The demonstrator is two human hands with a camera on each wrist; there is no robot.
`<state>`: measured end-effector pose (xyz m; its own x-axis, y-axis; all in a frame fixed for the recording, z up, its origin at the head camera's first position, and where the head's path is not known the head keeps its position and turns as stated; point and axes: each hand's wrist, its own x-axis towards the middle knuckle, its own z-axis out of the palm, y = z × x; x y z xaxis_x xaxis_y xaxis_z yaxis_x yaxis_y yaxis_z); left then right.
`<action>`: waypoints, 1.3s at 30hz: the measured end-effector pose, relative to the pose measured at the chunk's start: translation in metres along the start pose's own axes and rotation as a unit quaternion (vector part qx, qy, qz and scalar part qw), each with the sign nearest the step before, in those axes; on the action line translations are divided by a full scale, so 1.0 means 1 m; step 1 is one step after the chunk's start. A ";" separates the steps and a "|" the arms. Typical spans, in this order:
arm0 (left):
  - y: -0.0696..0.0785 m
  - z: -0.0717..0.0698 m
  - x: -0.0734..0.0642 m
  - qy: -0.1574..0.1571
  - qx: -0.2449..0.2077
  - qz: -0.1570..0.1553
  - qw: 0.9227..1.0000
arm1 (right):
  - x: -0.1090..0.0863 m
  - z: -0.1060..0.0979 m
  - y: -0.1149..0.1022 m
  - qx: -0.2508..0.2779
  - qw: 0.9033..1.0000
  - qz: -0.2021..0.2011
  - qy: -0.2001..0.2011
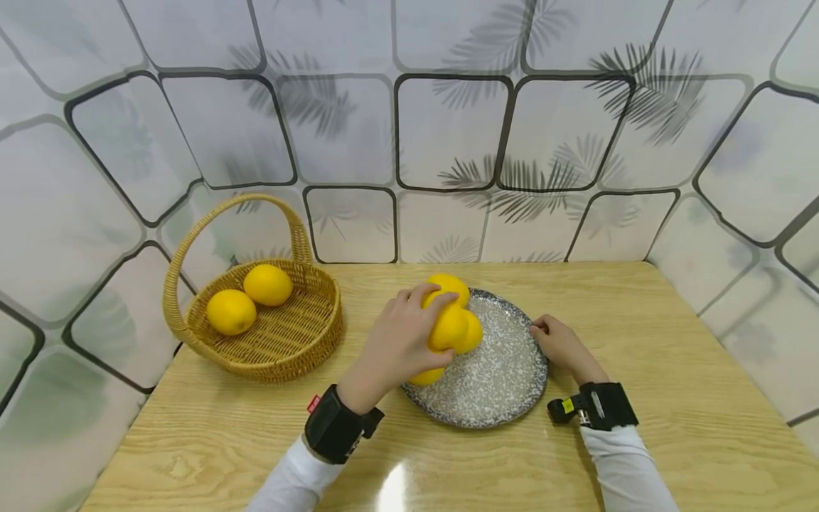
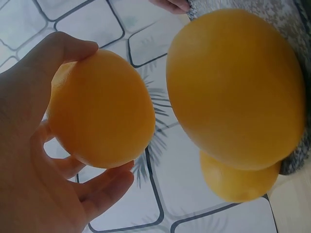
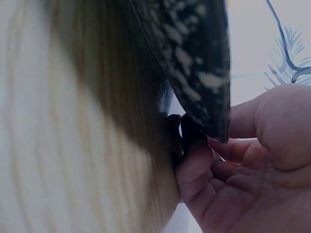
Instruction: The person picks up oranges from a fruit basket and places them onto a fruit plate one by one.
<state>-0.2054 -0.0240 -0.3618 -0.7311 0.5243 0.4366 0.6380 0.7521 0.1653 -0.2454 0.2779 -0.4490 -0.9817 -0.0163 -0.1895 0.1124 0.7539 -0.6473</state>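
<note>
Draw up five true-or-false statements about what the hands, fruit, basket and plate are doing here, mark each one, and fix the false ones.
1. The left hand holds a lemon. True.
2. The basket contains four lemons. False: it contains two lemons.
3. In the head view, the basket stands to the left of the plate. True.
4. The right hand touches nothing. False: it grips the plate.
5. The table has a wood-grain top. True.
</note>
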 end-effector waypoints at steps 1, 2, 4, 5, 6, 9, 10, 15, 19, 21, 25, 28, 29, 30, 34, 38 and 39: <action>0.001 0.001 0.002 -0.002 0.000 0.003 1.000 | 0.000 0.000 0.000 0.001 1.000 0.002 0.001; 0.003 0.001 0.003 -0.004 0.001 0.007 1.000 | 0.000 -0.001 0.000 0.002 1.000 0.003 0.001; 0.006 0.003 0.005 -0.006 0.000 0.014 1.000 | 0.000 -0.001 0.001 0.002 1.000 0.005 0.003; 0.008 0.004 0.006 -0.008 -0.001 0.016 1.000 | 0.000 -0.001 0.000 0.002 1.000 0.005 0.004; 0.009 0.005 0.007 -0.010 -0.003 0.019 1.000 | 0.000 -0.001 0.000 0.000 1.000 0.004 0.004; 0.012 0.008 0.008 -0.022 -0.010 0.024 0.999 | 0.000 -0.001 0.001 -0.002 1.000 0.003 0.003; 0.013 0.009 0.009 -0.025 -0.011 0.025 0.999 | 0.000 0.000 0.001 -0.003 1.000 0.003 0.003; 0.018 0.013 0.011 -0.030 -0.009 0.034 0.999 | 0.001 0.001 0.000 0.000 1.000 0.003 0.006; 0.023 0.017 0.014 -0.033 0.001 0.048 0.998 | 0.002 0.000 -0.001 0.000 1.000 0.001 0.010; 0.026 0.019 0.016 -0.039 0.006 0.054 0.998 | 0.001 0.000 -0.001 -0.001 1.000 0.003 0.009; 0.032 0.024 0.019 -0.053 0.008 0.061 0.997 | 0.002 0.000 -0.001 -0.003 1.000 0.007 0.004; 0.036 0.028 0.021 -0.058 -0.003 0.068 0.996 | 0.002 0.000 -0.001 -0.003 1.000 0.009 0.004; 0.038 0.029 0.021 -0.059 -0.009 0.071 0.996 | 0.002 0.000 -0.001 -0.003 1.000 0.009 0.005; 0.039 0.031 0.021 -0.061 -0.013 0.074 0.995 | 0.002 0.000 -0.001 -0.004 1.000 0.009 0.006; 0.043 0.038 0.021 -0.082 -0.027 0.080 0.993 | 0.002 0.000 -0.001 -0.006 1.000 0.006 0.012; 0.046 0.044 0.020 -0.108 -0.026 0.082 0.991 | 0.001 0.000 -0.001 -0.004 1.000 0.005 0.007; 0.046 0.046 0.020 -0.113 -0.023 0.082 0.990 | 0.001 0.000 -0.001 -0.003 1.000 0.006 0.005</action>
<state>-0.2018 0.0395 -0.3861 -0.6485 0.7177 0.2536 0.7593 0.6332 0.1499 -0.2462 0.2775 -0.4482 -0.9820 -0.0006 -0.1886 0.1227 0.7576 -0.6411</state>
